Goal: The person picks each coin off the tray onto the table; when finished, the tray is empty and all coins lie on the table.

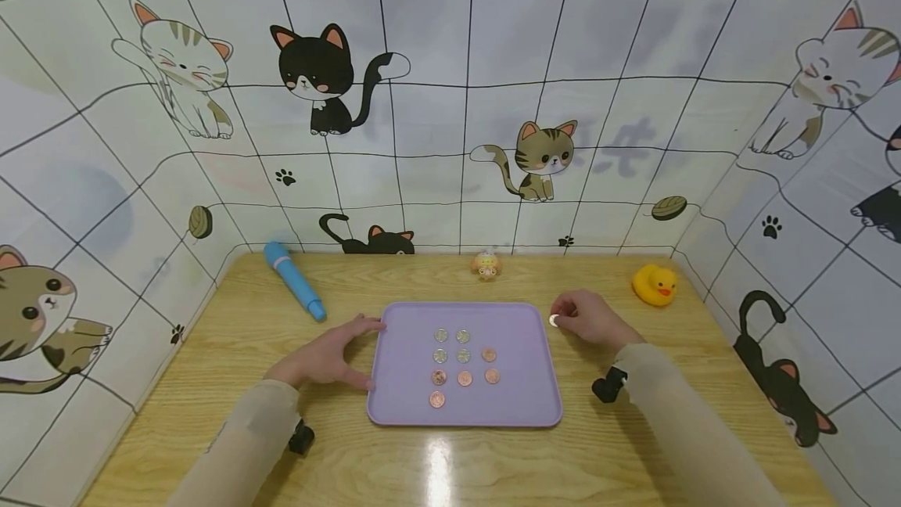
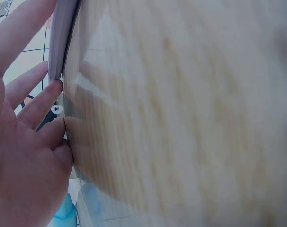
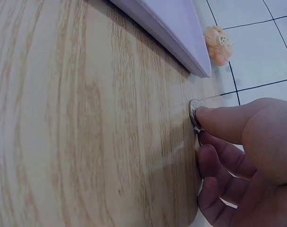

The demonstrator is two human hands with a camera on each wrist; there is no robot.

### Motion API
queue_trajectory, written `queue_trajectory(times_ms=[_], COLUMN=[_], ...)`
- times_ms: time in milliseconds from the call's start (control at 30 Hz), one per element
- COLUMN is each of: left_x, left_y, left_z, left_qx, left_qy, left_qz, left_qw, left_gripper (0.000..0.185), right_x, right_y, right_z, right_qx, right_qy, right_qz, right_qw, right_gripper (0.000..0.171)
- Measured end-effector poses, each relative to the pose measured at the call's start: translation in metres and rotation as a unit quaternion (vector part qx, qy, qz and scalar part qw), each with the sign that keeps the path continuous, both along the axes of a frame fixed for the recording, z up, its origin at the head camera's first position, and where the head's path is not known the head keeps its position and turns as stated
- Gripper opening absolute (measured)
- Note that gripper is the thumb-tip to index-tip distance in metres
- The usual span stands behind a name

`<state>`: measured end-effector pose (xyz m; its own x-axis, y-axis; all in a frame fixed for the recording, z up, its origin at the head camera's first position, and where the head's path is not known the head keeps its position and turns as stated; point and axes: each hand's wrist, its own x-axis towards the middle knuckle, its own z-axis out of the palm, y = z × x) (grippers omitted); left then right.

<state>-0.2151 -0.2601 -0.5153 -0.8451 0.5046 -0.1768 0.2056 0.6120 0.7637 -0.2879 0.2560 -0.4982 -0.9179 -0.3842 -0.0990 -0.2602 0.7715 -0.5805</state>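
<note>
Both hands work apart, one on each side of a lavender tray (image 1: 507, 405). Between its thumb and fingers the right hand (image 1: 590, 318) pinches a silver-coloured coin (image 3: 192, 108), held low beside the tray's upper right corner, off the tray; whether the coin touches the wood cannot be told. The left hand (image 1: 331, 354) has its thumb and fingers spread, the tips touching the tray's left rim.

Lying flat on the tray, well left of the held coin, are four silver-coloured coins (image 1: 441, 335) in two rows of two, with five copper-coloured coins (image 1: 464, 379) below and to the right of them. These nine lie apart from one another, the lowest copper one alone in its row.

Beige sleeves (image 1: 239, 436) cover the forearms, and a small black device (image 1: 608, 386) sits at each wrist. The tray rests on a light wood-grain table (image 1: 338, 460). Along the far side of the table are a blue toy microphone (image 1: 296, 282) at left, lying slantwise, a small figurine (image 1: 486, 265) behind the tray, and a yellow rubber duck (image 1: 655, 285) at right. Beyond stands a white gridded wall covering (image 1: 436, 124) printed with cartoon cats (image 1: 317, 61) and paw prints (image 1: 285, 177).
</note>
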Motion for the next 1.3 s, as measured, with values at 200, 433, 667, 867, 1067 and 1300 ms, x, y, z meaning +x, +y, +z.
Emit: queue_trajectory(times_ms=[200, 433, 667, 867, 1067, 1300], left_x=[0.001, 0.001, 0.001, 0.001, 0.001, 0.001], left_y=[0.000, -0.001, 0.000, 0.000, -0.001, -0.001], left_z=[0.000, -0.001, -0.001, -0.002, -0.003, -0.003], left_qx=[0.005, 0.003, 0.008, 0.003, 0.006, 0.005], left_qy=[-0.003, -0.001, -0.007, 0.006, 0.003, 0.002], left_qz=[0.003, 0.002, 0.010, 0.004, 0.002, 0.004], left_qw=[1.0000, 1.0000, 0.9999, 1.0000, 1.0000, 1.0000], left_gripper=[0.102, 0.102, 0.102, 0.101, 0.101, 0.100], right_x=[-0.001, -0.001, 0.001, 0.004, 0.008, 0.015], right_y=[0.000, 0.000, 0.000, -0.010, -0.030, -0.057], right_z=[0.000, -0.001, 0.004, 0.009, 0.011, 0.016], right_qx=[0.003, 0.005, -0.002, -0.013, -0.020, -0.051], right_qy=[0.004, 0.006, -0.004, 0.007, 0.033, 0.044], right_qz=[0.000, -0.001, -0.008, -0.008, 0.011, 0.085], right_qw=[1.000, 1.000, 1.000, 1.000, 0.999, 0.994], right_gripper=[0.004, 0.004, 0.008, 0.012, 0.012, 0.011])
